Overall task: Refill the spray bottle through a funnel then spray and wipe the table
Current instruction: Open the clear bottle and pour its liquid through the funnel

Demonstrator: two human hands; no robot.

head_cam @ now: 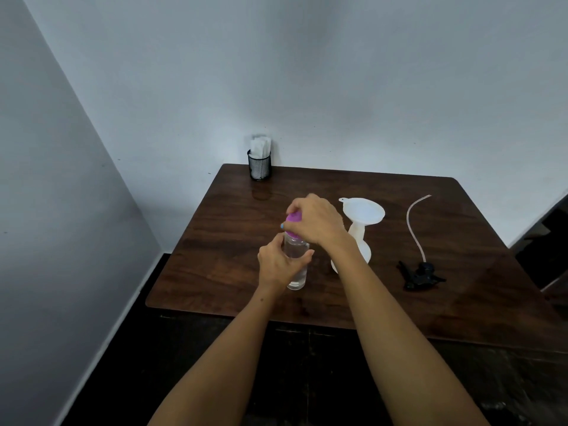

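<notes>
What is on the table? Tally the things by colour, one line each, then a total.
White: 2, the funnel and the spray bottle under it
Clear with a purple cap: 1, the water bottle
Black: 2, the sprayer head and the mesh cup
Total: 5

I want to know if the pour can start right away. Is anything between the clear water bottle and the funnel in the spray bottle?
Nothing stands between them: the clear water bottle is just left of the funnel seated in the spray bottle. But the purple cap is at its mouth, gripped by the right hand; the left hand holds the body.
</notes>
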